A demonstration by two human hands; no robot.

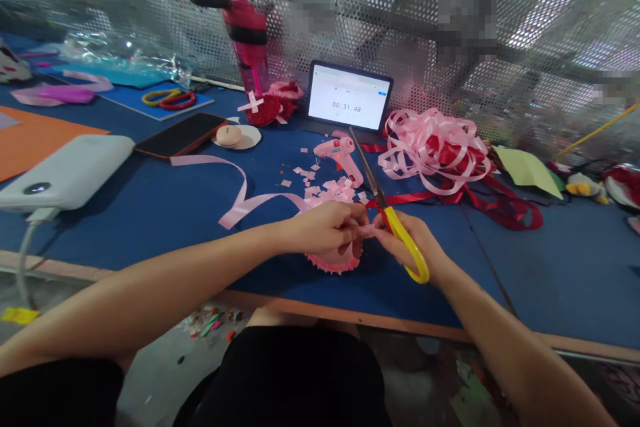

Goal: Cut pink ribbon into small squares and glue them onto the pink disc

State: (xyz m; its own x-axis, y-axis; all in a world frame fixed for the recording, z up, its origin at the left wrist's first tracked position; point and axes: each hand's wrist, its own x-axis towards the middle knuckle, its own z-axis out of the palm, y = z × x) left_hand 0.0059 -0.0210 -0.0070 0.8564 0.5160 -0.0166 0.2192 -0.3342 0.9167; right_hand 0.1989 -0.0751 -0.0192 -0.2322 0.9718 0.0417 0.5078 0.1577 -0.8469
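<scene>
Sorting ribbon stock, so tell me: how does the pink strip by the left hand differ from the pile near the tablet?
The strip is one length, trailing across the table to the left hand; the pile is many loops heaped up. The strip is all pink; the pile mixes pink with red. Both are thin ribbon.

Location type: craft workshop, a bench station for ribbon and paper work.

Indicators:
- Long desk (150,213) covered in blue felt, backed by a perforated metal sheet wall (450,47).
- Pink hot-glue gun (341,153), yellow-handled steel scissors (395,221) and a loose heap of pink and red satin ribbon (435,147) on the desk.
- Small pink ribbon offcuts (310,180) scattered on the felt.
- Orange card sheet (30,140) at the left edge.
- Coloured scraps (210,323) on the grey floor below.
</scene>
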